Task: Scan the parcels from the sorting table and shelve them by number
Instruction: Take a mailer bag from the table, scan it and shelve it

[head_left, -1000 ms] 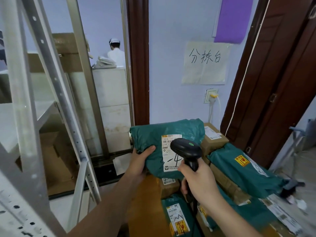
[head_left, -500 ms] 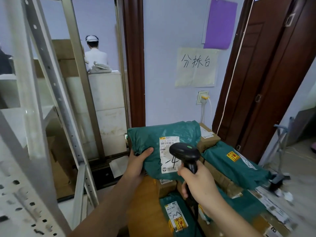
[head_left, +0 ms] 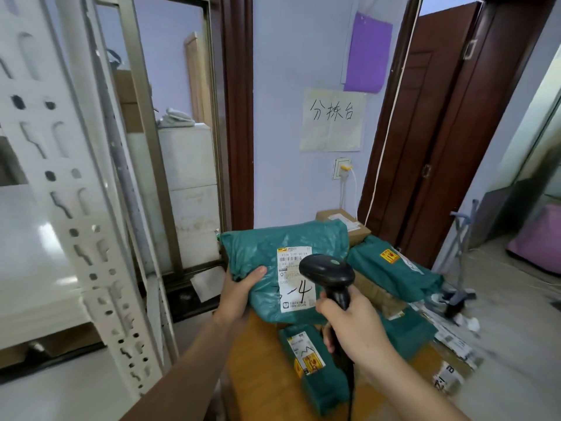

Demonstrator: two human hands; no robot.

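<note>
A white slotted shelf upright (head_left: pixel 91 208) now fills the left of the view, closer than a second ago. The left hand (head_left: pixel 239 296) still grips the green parcel (head_left: pixel 282 262) by its edge above the tabletop (head_left: pixel 258 360), label marked "4" facing up; the right hand (head_left: pixel 355 326) keeps the scanner (head_left: pixel 329 273) trained on it. The scan looks under way, shelving next.

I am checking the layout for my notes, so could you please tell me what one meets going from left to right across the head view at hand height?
White perforated shelf upright → left hand → green parcel's white label → black barcode scanner → green parcel with a yellow sticker → blue-grey hand trolley.
</note>
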